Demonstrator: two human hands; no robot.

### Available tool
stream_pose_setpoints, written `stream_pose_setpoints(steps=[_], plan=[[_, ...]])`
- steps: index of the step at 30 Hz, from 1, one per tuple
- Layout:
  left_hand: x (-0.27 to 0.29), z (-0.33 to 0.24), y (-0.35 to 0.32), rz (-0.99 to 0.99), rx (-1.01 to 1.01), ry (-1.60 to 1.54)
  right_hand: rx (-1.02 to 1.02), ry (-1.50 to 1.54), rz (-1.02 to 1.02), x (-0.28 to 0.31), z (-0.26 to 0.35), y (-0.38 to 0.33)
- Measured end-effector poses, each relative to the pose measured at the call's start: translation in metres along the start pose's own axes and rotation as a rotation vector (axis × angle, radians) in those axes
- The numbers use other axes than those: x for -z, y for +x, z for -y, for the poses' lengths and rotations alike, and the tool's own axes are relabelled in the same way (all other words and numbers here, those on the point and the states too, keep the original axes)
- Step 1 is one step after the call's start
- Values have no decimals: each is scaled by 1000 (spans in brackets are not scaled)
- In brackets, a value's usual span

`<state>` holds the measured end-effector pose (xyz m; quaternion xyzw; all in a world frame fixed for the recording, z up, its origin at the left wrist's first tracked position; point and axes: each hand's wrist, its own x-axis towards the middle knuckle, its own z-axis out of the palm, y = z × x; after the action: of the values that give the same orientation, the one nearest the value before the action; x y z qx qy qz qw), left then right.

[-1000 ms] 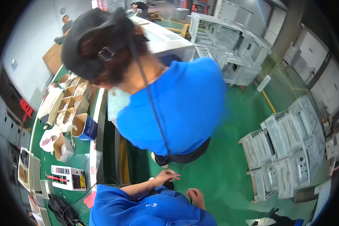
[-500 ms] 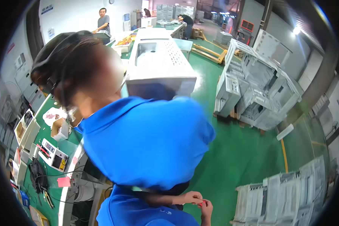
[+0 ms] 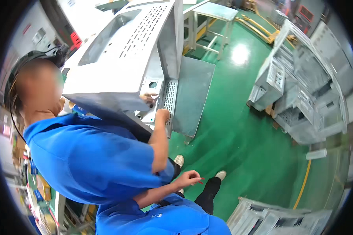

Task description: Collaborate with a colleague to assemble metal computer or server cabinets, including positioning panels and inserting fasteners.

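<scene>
My left hand (image 3: 188, 179) is held out in front of my blue shirt, its fingers pinched on a small, thin red piece (image 3: 201, 181). The exact kind of that piece is too small to make out. My right hand is out of the picture. Close on my left, a co-worker in a blue shirt (image 3: 94, 156) leans against a large white metal cabinet (image 3: 110, 76) with slotted vents. One of the co-worker's hands (image 3: 162, 114) is at the cabinet's open side, and the other hand (image 3: 149, 98) is just inside, by a plate with round holes.
A grey metal panel (image 3: 196, 98) slants beside the cabinet. Behind it stands a pale table (image 3: 215, 11), with a yellow pallet jack (image 3: 259, 29) farther back. Grey metal housings (image 3: 302, 90) are stacked at the right, and more metal panels (image 3: 270, 219) lie at lower right.
My view has swung down and closer to the cabinet. The co-worker has turned toward it, both hands now showing there. My right hand, earlier at the red piece, has left the picture.
</scene>
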<state>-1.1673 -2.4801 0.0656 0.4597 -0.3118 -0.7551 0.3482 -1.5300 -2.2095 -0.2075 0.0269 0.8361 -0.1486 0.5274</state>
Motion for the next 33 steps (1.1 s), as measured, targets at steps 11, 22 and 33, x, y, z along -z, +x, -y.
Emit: stream_pose_setpoints(steps=[11, 22, 33], plan=[[-121, -80, 222, -170, -121, -171, 659, -29, 264, -1, 536, 17], [-28, -215, 410, -699, -358, -399, 807, -381, 739, -241, 861, -71], [109, -463, 490, -1165, -1060, -337, 739, -570, 974, -462, 1092, -143]])
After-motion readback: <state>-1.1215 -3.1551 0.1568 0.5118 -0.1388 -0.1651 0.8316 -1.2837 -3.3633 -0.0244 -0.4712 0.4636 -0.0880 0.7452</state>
